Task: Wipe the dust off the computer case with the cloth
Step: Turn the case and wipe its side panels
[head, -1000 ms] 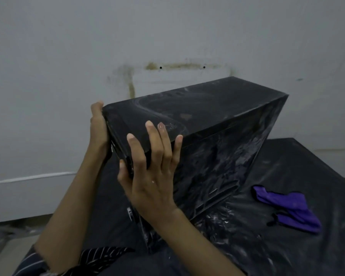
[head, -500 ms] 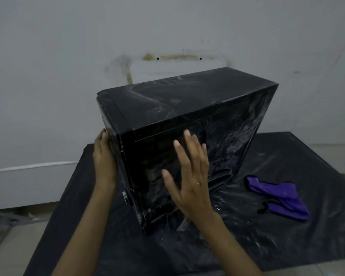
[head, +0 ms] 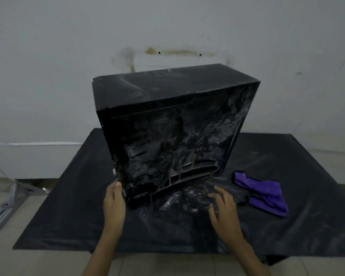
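While the black computer case (head: 173, 124) stands upright in the centre of the frame on a black plastic sheet (head: 68, 212), both hands reach in from the lower edge. Its top panel carries pale dust streaks, and the glossy side panel facing the camera is mottled with grey smears above a row of slots near its base. At lower centre-left, the left hand (head: 114, 204) rests against the near bottom corner of the case, fingers straight and close together, the thumb tip touching the case edge; it grips nothing. At lower centre-right, the right hand (head: 223, 206) is over the sheet just beside the case's near bottom edge, fingers spread and lightly curled, empty; whether they touch the sheet cannot be told. At middle right lies the purple cloth (head: 263, 192), crumpled on the sheet, near the right hand but apart from it and from the case. Behind everything rises a stained pale wall (head: 48, 56).
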